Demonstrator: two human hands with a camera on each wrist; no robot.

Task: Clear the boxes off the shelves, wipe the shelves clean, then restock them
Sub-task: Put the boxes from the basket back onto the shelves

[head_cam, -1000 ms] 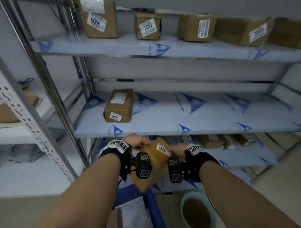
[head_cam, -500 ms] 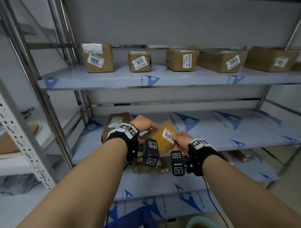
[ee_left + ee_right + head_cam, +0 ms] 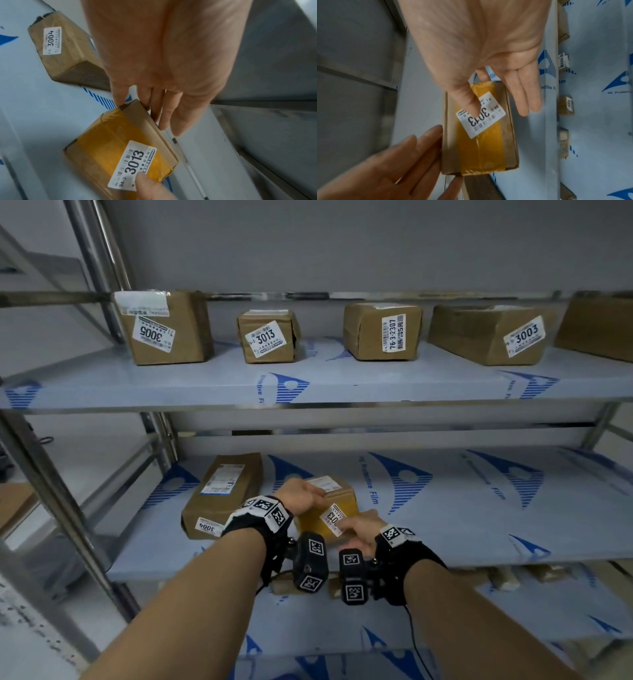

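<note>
Restocking looks well along: the top shelf (image 3: 205, 392) carries 5 boxes, while the middle shelf (image 3: 479, 525) has only 2, both low and left of centre in the head view, so most of it is left to fill. From the left: box 3004 (image 3: 219, 494), then box 3013 (image 3: 329, 508) set down just beside it. The left hand (image 3: 301, 498) lies straight-fingered against its far edge; the right hand (image 3: 359, 530) has its thumb on the label, fingers extended, gripping nothing.
</note>
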